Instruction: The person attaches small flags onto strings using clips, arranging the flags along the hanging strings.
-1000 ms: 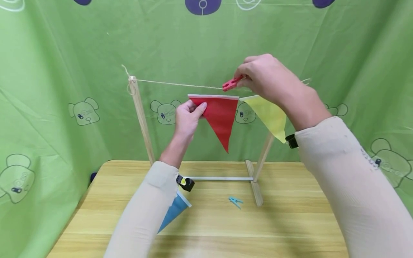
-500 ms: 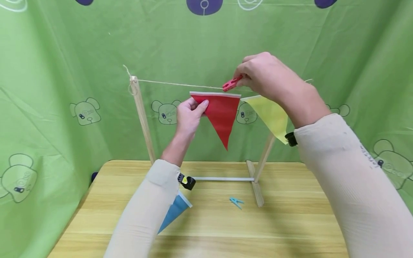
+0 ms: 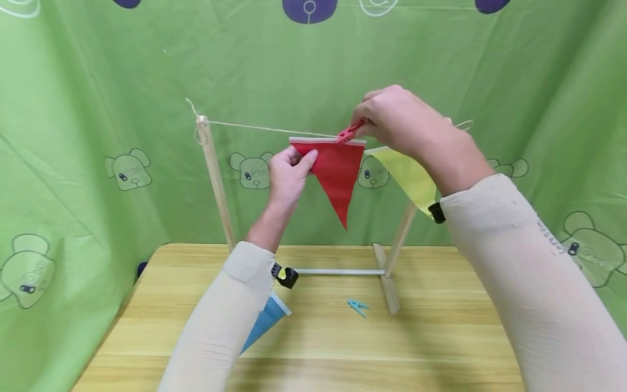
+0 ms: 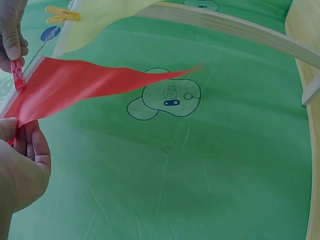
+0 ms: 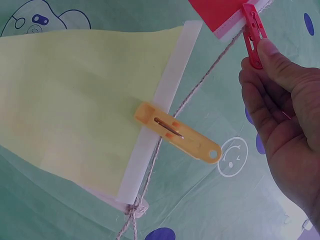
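A red triangular pennant [image 3: 338, 171] with a white top edge hangs point down at the string [image 3: 264, 128]. My left hand [image 3: 289, 174] pinches its upper left corner between thumb and fingers. Above its right part, my right hand [image 3: 397, 117] pinches a red clothespin [image 3: 350, 133], whose tip overlaps the pennant's white edge at the string. The right wrist view shows that clothespin [image 5: 255, 37] across the white edge. To the right, a yellow pennant [image 3: 406, 171] is held on the string by an orange clothespin [image 5: 175, 131].
The string runs between wooden posts [image 3: 215, 179] of a stand on the wooden table [image 3: 313, 337]. A blue clothespin [image 3: 358, 306] lies on the table. A blue pennant [image 3: 266, 321] is partly hidden under the left forearm. A green printed curtain [image 3: 313, 71] hangs behind.
The red pennant has risen slightly to the string in my left hand. My right hand has moved slightly down and left, bringing the red clothespin's tip over the pennant's white edge.
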Motion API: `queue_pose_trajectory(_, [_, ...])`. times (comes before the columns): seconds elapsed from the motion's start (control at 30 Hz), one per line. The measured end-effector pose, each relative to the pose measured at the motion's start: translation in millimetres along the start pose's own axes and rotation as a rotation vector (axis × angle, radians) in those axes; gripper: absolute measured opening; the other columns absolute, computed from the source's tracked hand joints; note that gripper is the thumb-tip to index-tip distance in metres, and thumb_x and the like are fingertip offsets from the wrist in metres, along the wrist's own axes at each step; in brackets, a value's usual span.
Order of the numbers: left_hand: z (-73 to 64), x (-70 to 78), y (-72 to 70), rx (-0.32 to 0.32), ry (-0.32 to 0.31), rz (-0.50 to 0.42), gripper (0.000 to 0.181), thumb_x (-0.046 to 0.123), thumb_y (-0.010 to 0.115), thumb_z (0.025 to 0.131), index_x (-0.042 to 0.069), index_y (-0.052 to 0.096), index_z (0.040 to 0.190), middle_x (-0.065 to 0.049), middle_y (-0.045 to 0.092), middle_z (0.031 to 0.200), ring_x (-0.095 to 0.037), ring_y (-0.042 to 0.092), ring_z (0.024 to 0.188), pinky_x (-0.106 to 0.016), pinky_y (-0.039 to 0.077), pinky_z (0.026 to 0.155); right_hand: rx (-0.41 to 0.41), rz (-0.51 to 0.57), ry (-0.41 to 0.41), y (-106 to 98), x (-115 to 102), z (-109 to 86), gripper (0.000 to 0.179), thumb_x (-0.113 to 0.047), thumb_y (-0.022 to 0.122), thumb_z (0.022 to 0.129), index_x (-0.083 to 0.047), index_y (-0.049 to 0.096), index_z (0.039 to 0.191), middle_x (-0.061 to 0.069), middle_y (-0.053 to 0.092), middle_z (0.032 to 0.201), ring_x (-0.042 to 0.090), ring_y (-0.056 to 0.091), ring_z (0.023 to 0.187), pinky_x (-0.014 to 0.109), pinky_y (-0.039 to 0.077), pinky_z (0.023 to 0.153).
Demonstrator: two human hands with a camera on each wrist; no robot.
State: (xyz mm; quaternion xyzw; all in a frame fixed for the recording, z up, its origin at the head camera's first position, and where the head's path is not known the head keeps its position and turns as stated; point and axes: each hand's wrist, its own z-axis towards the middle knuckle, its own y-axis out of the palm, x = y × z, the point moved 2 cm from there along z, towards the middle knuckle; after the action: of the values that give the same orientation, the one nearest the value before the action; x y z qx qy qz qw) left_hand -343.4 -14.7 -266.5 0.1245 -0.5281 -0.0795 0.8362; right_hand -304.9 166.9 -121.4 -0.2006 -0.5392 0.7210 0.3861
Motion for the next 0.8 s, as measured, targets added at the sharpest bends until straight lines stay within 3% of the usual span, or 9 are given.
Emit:
queue_pose_trajectory(0.33, [3.1, 0.2, 1.0, 0.003, -0.021, -0.002, 0.021, -0.001, 0.071, 0.095, -0.013, 0.071, 0.111, -0.001, 0.069, 0.081, -0.008, 0.066, 0.069, -0.021, 0.060, 0.069, -0.023, -0.011, -0.031, 3.5, -1.9, 4.3, 0.010, -0.007, 0.074, 0.095, -0.003, 0.079, 0.102, 0.013, 0.074, 0.102, 0.028, 0.069, 0.092, 0.042, 0.060, 0.082])
queue_pose_trajectory(0.57, [3.9, -1.7, 2.3, -0.026, -0.069, -0.014, 0.024, 0.000, 0.069, 0.097, -0.012, 0.070, 0.118, -0.008, 0.072, 0.089, -0.009, 0.070, 0.072, -0.025, 0.063, 0.073, -0.038, -0.029, -0.032, 5.6, -2.9, 4.7, 0.010, -0.006, 0.075, 0.094, -0.002, 0.079, 0.102, 0.014, 0.073, 0.102, 0.029, 0.069, 0.092, 0.042, 0.060, 0.081])
queue_pose_trajectory(0.8, [4.7, -2.4, 4.6, -0.043, -0.074, -0.035, 0.025, -0.001, 0.068, 0.097, -0.014, 0.069, 0.118, -0.003, 0.070, 0.086, -0.007, 0.069, 0.070, -0.023, 0.061, 0.071, -0.040, -0.037, -0.043, 5.5, -2.4, 5.3, 0.009, -0.008, 0.076, 0.093, -0.003, 0.079, 0.101, 0.013, 0.073, 0.102, 0.028, 0.070, 0.091, 0.041, 0.061, 0.081])
